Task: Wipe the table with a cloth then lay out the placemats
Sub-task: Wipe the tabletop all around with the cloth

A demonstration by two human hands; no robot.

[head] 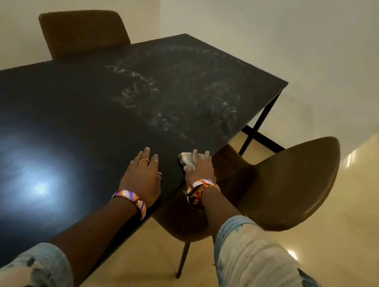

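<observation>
A dark rectangular table [70, 110] fills the left and middle of the view, with pale wet smear marks across its far right part. My right hand [200, 168] presses a small pale cloth [187, 159] onto the table's right edge, fingers spread over it. My left hand [142, 175] rests flat on the tabletop just left of the cloth, fingers straight. No placemats are in view.
A brown chair [287, 190] stands at the table's right side, close under my right arm. Another brown chair [82, 34] is at the far side. White walls close off the back; beige floor [357, 217] opens to the right.
</observation>
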